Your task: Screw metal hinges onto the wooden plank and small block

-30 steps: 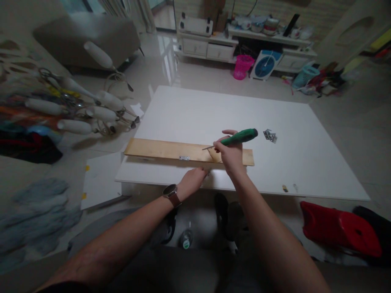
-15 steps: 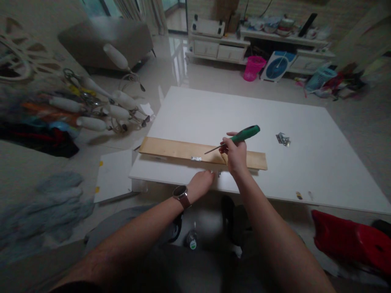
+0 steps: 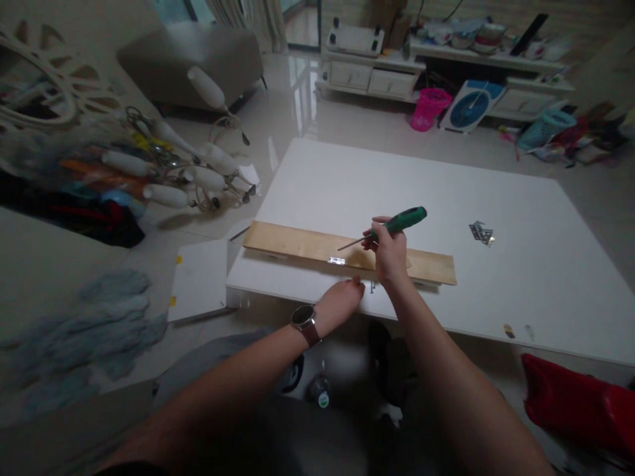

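Note:
A screwdriver [image 3: 405,219] with a green handle is gripped in my right hand [image 3: 391,254], its shaft slanting down to the left over the wooden board [image 3: 292,246]. Below its tip, a small metal bracket [image 3: 336,260] sits at the board's near edge. My left hand [image 3: 342,297], with a watch on the wrist, rests on the white panel [image 3: 426,182] just in front of the board. Its fingers are drawn together; whether they pinch something is hidden. Right beside those fingertips lie a few small screws [image 3: 372,287].
A pile of metal brackets [image 3: 482,233] lies on the panel's right part. Two small pieces, one of them a gold-coloured piece [image 3: 508,330], sit near its front edge. A lamp with white shades [image 3: 208,178] stands left, a red object [image 3: 575,403] lower right, a bottle [image 3: 321,393] below.
The whole view has shifted, so the scene sits further right. My left hand stays by the screws, and the screwdriver keeps nearly the same place over the board.

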Demonstrator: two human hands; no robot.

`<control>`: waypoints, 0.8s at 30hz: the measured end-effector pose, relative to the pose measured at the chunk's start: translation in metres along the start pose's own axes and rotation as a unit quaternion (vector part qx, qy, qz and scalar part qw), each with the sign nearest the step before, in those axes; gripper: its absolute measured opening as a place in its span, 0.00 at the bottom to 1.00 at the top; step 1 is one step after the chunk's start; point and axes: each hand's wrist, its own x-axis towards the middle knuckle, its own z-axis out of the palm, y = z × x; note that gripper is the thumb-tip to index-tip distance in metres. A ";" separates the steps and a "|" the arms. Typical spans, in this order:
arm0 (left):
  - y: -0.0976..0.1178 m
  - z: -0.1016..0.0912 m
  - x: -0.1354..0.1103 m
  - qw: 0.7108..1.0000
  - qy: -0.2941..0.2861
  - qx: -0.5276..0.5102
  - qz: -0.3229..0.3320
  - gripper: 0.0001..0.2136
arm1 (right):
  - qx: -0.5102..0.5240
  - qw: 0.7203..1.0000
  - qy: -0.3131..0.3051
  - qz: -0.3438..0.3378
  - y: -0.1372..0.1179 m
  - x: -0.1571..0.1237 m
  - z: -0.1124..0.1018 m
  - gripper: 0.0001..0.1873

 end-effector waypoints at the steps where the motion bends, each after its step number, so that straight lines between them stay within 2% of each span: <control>1: 0.000 0.001 0.000 1.000 0.000 0.001 0.001 0.14 | -0.004 1.000 -0.004 -0.002 0.000 -0.001 -0.001 0.17; 6: -0.002 -0.002 0.001 1.000 -0.005 -0.016 -0.005 0.14 | -0.015 1.000 -0.006 -0.007 -0.001 -0.005 -0.004 0.16; 12: -0.016 -0.018 0.001 0.997 -0.021 -0.056 -0.040 0.13 | -0.017 1.000 -0.005 -0.002 -0.004 -0.004 -0.006 0.14; 17: -0.029 -0.029 0.000 0.997 -0.026 -0.074 0.005 0.14 | -0.025 1.000 -0.011 0.006 -0.010 -0.002 -0.007 0.15; 20: -0.030 -0.029 0.001 0.997 -0.036 -0.072 0.018 0.13 | -0.026 1.000 -0.012 0.002 -0.014 -0.003 -0.010 0.14; 24: -0.029 -0.019 0.003 0.998 -0.031 -0.046 0.024 0.12 | -0.018 1.000 -0.004 0.000 -0.019 -0.005 -0.015 0.13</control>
